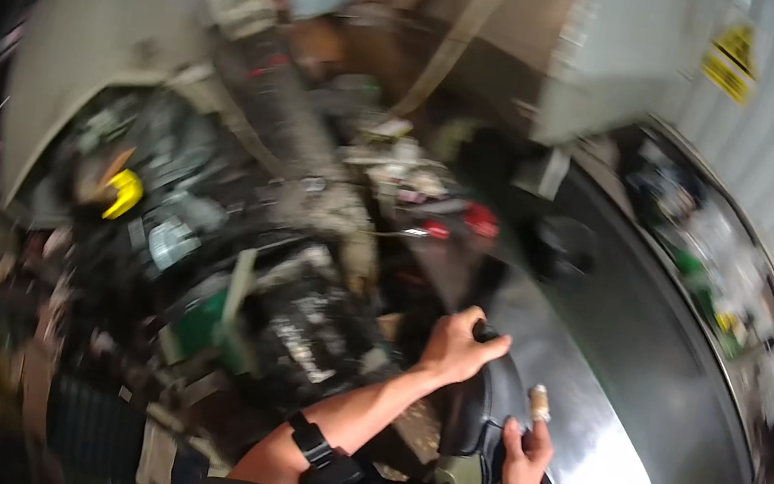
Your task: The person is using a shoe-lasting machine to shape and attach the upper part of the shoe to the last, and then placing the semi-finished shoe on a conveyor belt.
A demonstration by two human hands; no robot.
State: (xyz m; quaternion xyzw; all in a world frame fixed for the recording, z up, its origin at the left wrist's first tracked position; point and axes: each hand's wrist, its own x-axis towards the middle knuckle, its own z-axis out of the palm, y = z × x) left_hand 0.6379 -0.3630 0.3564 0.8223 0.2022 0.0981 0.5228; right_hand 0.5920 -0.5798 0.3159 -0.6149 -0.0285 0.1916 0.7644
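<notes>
A black leather-like shoe is held upright in front of my body, with a greenish patch at its lower end. My left hand grips its upper end, fingers curled round the far edge. Lower down on the right side, my right hand holds the edge with the thumb pressed against it. One right finger points up and has a pale tan wrap at its tip. Motion blur softens the details.
To my right runs a shiny metal-edged conveyor belt with a round black thing on it. Beyond it, a trough holds bottles and scraps. Heaped dark rubbish with a yellow piece lies left. Red items sit ahead.
</notes>
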